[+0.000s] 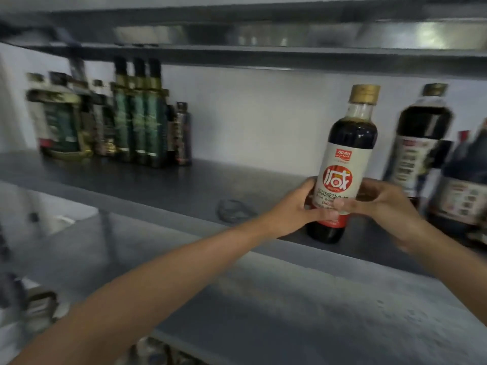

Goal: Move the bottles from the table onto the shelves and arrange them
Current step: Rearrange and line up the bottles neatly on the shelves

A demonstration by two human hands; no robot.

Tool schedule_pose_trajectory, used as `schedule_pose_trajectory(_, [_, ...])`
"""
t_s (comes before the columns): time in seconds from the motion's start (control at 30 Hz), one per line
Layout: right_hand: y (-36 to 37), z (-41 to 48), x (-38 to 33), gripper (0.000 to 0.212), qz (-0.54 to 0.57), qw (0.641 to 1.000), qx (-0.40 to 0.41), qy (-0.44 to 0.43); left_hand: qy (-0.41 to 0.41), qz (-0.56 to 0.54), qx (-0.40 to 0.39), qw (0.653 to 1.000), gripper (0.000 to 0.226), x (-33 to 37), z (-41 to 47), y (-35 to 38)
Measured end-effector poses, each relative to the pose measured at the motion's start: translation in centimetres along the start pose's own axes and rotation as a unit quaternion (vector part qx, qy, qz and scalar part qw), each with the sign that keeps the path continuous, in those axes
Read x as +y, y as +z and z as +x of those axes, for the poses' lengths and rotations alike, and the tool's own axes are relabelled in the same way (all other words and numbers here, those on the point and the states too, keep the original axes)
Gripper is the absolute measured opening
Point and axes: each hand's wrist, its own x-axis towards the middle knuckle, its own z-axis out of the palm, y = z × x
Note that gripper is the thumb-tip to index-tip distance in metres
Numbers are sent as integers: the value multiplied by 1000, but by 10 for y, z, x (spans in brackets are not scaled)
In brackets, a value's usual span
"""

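A dark soy-sauce bottle (pixel 347 143) with a gold cap and a white-and-red label stands upright near the front edge of the grey metal shelf (pixel 184 185). My left hand (pixel 295 209) grips its lower part from the left. From the right, my right hand (pixel 379 204) pinches the same bottle at the label's lower edge. Whether its base rests on the shelf or hangs just above it I cannot tell.
Two larger dark bottles (pixel 419 143) (pixel 466 180) stand close to the right of the held one. A group of several green and dark bottles (pixel 137 114) fills the shelf's back left. Another shelf board (pixel 263 35) hangs above, and a lower shelf (pixel 290 299) lies below.
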Motion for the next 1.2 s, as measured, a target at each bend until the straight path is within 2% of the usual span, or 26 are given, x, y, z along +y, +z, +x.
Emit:
schedule_pose_trajectory(0.17, [95,44,-28,66,26,998,-36,-37,-16,29,51,998,62,-1,-32,-100])
schedule_pose_trajectory(0.37, [183,98,-52,56,33,994,-79,-63,-41,28,113,992,58,-15,-59,-191])
schedule_pose_trajectory(0.67, [278,184,-35,47,1,996,-43,-77,-49,70,112,990,59,-66,-45,-300])
schedule_pose_trajectory(0.87, [317,237,-33,62,3,998,-36,-56,-30,89,133,987,51,-94,-26,-357])
schedule_pose_trajectory(0.97, [334,255,-28,53,5,999,-17,-32,-48,145,149,977,48,-104,-28,-391])
schedule_pose_trajectory(1.07, [348,269,-16,45,2,1000,2,-7,-33,246,117,962,38,-119,-34,-425])
schedule_pose_trajectory(1.2, [364,282,-10,40,15,1000,13,20,1,333,33,942,21,-144,-41,-451])
